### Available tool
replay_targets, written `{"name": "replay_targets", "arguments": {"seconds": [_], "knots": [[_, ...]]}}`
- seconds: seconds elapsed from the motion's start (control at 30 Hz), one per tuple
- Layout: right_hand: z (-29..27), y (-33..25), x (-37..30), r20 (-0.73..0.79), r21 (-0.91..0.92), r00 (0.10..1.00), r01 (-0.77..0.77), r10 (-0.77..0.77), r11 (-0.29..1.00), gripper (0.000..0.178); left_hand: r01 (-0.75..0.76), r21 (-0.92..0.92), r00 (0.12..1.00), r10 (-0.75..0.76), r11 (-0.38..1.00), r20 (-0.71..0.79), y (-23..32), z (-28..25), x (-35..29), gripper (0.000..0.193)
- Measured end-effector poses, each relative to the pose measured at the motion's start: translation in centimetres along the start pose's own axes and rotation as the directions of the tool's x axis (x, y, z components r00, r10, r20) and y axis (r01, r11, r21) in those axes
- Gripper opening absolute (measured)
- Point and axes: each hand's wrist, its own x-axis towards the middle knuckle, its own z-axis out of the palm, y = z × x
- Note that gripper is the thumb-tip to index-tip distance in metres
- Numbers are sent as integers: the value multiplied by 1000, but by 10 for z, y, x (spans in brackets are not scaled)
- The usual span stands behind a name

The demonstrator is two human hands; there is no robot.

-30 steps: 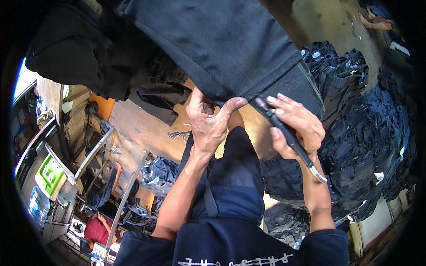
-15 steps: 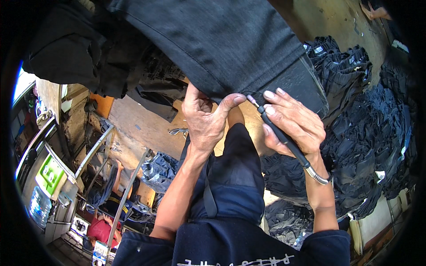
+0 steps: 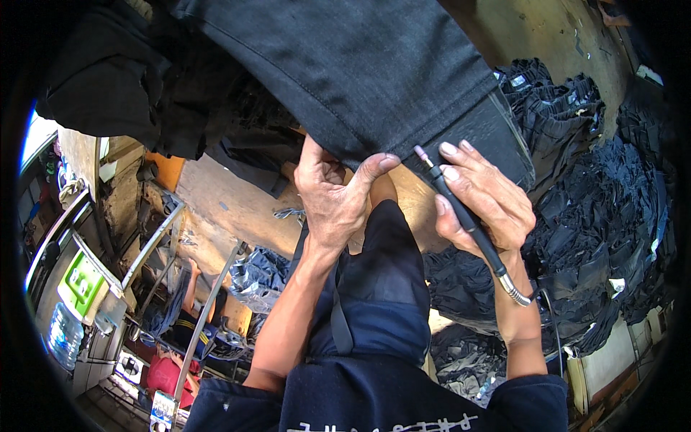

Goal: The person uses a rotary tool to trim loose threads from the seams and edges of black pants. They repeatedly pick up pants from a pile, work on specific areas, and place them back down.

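A black trouser leg (image 3: 345, 65) is spread over a dark flat board (image 3: 497, 133), whose end sticks out past the hem. My left hand (image 3: 335, 183) pinches the garment's near edge, thumb on top and fingers curled beneath. In my right hand (image 3: 493, 198) is a pen-shaped rotary grinder handpiece (image 3: 471, 225), with a black body, a pinkish tip and a metal spring at its rear. It is held like a pen, its tip close to the seam by the hem. Whether the tip touches the cloth, I cannot tell.
Heaps of dark garments (image 3: 597, 223) lie to the right, and more black cloth (image 3: 108, 93) hangs at the far left. A metal frame (image 3: 209, 317), a green tray (image 3: 83, 281) and a water bottle (image 3: 65, 331) stand left. A person in red (image 3: 169, 374) is at lower left.
My right hand has shifted slightly right, drawing the handpiece's tip away from my left thumb. More of its cable shows. My left hand stays in place on the garment's edge.
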Motion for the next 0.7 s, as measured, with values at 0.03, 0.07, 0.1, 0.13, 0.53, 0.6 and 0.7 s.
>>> {"name": "replay_targets", "arguments": {"seconds": [0.03, 0.07, 0.1, 0.13, 0.53, 0.6, 0.7], "knots": [[0, 0, 0, -4, -1, 1000, 0, 0, 1000, 30, 4, 6, 1000, -4, 1000, 1, 1, 0, 0, 52], [0, 1, 0, -13, -7, 1000, -4, 3, 1000, 30, 7, 8, 1000, -7, 1000, -1, 1, 0, -1, 52], [0, 1, 0, -22, -13, 1000, -8, 7, 1000, 30, 9, 9, 1000, -9, 1000, 3, 1, 0, -1, 52], [0, 2, 1, -30, -20, 999, -17, 16, 1000, 30, 8, 5, 1000, -8, 1000, 3, 1, 0, 0, 52], [1, 6, -2, -85, -53, 996, -30, 25, 998, 29, -7, 6, 1000, 7, 1000, 11, -4, -1, -1, 53], [1, 6, -2, -103, -63, 994, -37, 30, 997, 30, 3, 24, 1000, -4, 1000, 7, -3, -1, -1, 53], [-2, 6, -1, -104, -84, 994, -47, 38, 995, 28, 4, 26, 1000, -5, 1000, 3, -2, -1, 0, 53]]}}
